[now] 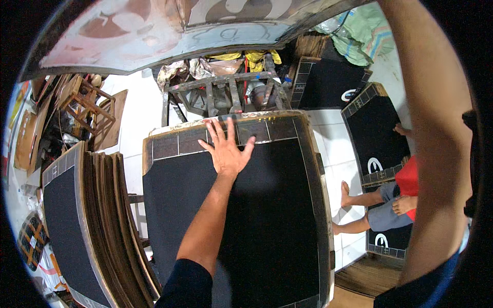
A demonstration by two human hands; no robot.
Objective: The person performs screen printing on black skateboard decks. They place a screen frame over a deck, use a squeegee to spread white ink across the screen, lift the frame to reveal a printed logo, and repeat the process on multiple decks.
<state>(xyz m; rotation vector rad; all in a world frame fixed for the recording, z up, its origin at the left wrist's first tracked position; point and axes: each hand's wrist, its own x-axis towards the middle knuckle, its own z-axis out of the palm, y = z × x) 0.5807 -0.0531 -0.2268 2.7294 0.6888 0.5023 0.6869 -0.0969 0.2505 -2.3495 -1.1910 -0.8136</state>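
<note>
My left hand (229, 151) lies palm down with fingers spread on the far part of a large black panel (272, 205). Its fingertips reach across the panel's dark border, marked off by thin pale lines, to the far edge. Above the panel hangs a tilted framed screen (215, 33), its whitish sheet stained with brown and grey shapes. My right forearm (436, 128) rises along the right side toward the screen frame; the hand at its end is outside the picture, so whatever it touches is hidden.
Left stands a thick stack of black-topped boards (110, 220), with a wooden stool (87, 105) beyond. A dark metal rack (221, 90) stands behind the panel. At right a person in a red shirt (407, 179) sits among black printed panels (377, 133). A green sack (362, 38) lies far right.
</note>
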